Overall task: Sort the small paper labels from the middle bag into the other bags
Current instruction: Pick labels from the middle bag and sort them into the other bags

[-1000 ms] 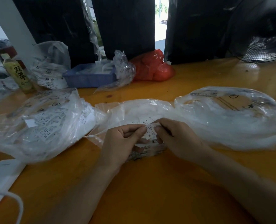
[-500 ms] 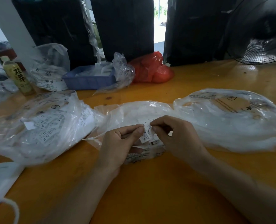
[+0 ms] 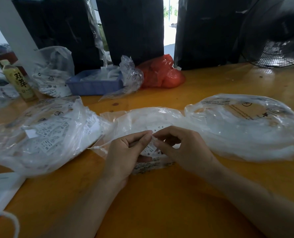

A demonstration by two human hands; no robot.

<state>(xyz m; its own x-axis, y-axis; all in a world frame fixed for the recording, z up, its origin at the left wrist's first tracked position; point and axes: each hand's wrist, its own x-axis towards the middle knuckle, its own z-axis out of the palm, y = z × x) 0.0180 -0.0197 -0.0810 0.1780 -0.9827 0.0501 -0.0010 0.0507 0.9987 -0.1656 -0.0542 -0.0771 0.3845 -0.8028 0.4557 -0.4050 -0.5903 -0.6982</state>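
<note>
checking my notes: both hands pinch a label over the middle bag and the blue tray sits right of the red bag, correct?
Not quite: the blue tray sits left of the red bag, as the head view shows. Both hands, left and right, do pinch a label over the middle bag.

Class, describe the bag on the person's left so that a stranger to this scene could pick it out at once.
Start at the orange table, where three clear plastic bags lie in a row. Both hands work at the middle bag; the left bag lies beside it, in front of the drink bottle. Unlike the right bag, it shows many small printed labels through the plastic.
</note>
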